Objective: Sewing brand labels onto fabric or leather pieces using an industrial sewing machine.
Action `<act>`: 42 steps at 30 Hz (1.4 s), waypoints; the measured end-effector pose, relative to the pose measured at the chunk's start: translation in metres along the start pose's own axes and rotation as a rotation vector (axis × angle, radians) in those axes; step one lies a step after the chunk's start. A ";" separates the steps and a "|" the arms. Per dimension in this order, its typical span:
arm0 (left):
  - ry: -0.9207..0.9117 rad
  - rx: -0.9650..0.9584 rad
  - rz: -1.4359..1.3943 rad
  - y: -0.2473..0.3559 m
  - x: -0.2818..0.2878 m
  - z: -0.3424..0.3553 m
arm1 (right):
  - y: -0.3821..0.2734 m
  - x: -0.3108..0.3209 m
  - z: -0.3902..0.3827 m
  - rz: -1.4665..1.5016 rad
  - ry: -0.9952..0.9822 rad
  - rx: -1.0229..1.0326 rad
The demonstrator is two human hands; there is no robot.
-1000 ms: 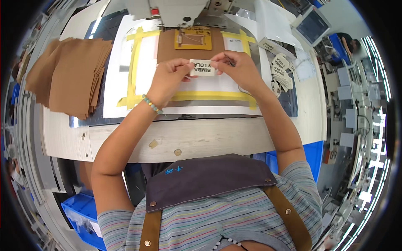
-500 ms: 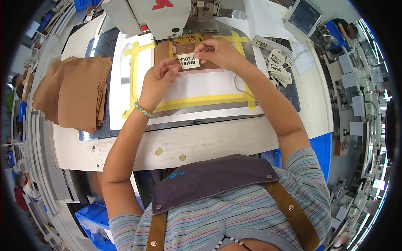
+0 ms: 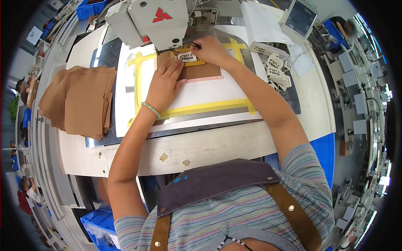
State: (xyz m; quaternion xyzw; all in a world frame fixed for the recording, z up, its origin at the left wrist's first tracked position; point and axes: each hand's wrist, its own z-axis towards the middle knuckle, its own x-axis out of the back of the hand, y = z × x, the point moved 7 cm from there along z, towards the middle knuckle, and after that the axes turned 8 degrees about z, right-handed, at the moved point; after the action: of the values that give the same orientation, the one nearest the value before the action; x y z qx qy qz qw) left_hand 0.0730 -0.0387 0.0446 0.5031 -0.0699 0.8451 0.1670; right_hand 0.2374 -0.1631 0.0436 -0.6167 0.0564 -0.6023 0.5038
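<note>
From here I see the label [image 3: 187, 57] within the yellow frame [image 3: 195, 63]; my left hand [image 3: 165, 85] reaches its edge, fingers slightly spread, while my right hand [image 3: 209, 49] pinches a dark tool [image 3: 196, 45].

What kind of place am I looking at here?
Probably a garment or leather-goods workshop: there's what looks like an industrial sewing machine, a stack of brown pieces on the left, and a pile of pale printed labels on the right.
</note>
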 end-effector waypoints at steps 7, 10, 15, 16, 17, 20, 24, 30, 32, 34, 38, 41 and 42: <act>-0.039 0.000 -0.030 -0.012 -0.009 0.007 | -0.008 -0.003 -0.009 0.018 0.079 0.013; -0.040 0.022 -0.057 -0.016 -0.009 0.011 | -0.010 -0.002 -0.009 -0.035 0.106 0.057; -0.025 0.026 -0.197 -0.019 -0.012 0.017 | -0.009 0.002 -0.006 -0.121 0.107 0.131; -0.027 0.023 -0.198 -0.021 -0.012 0.018 | -0.014 0.004 -0.008 -0.173 0.142 0.193; -0.025 0.020 -0.216 -0.025 -0.013 0.019 | -0.018 0.007 -0.010 -0.172 0.141 0.193; -0.024 0.040 -0.267 -0.033 -0.016 0.018 | -0.027 0.005 -0.021 -0.165 -0.038 0.276; -0.001 0.082 -0.343 -0.038 -0.017 0.020 | -0.022 -0.007 -0.042 -0.251 -0.126 0.513; -0.042 0.001 -0.216 -0.035 -0.014 0.022 | -0.012 -0.008 -0.056 -0.282 -0.096 0.603; -0.035 0.003 -0.210 -0.035 -0.014 0.021 | -0.017 -0.007 -0.056 -0.299 -0.088 0.616; -0.029 0.008 -0.202 -0.036 -0.014 0.020 | -0.019 -0.014 -0.047 -0.332 -0.185 0.474; 0.069 0.013 -0.154 -0.033 -0.008 0.019 | -0.019 -0.023 -0.042 -0.141 -0.181 0.508; 0.068 0.135 -0.197 -0.042 -0.002 0.010 | -0.016 -0.027 -0.039 -0.167 -0.201 0.506; 0.050 0.210 -0.209 -0.048 -0.001 0.007 | -0.017 -0.027 -0.041 -0.180 -0.199 0.525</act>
State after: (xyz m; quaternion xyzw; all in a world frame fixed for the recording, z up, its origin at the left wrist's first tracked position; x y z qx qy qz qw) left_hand 0.0960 0.0044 0.0450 0.5012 0.0758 0.8380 0.2021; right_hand 0.1879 -0.1594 0.0278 -0.5237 -0.2059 -0.5752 0.5937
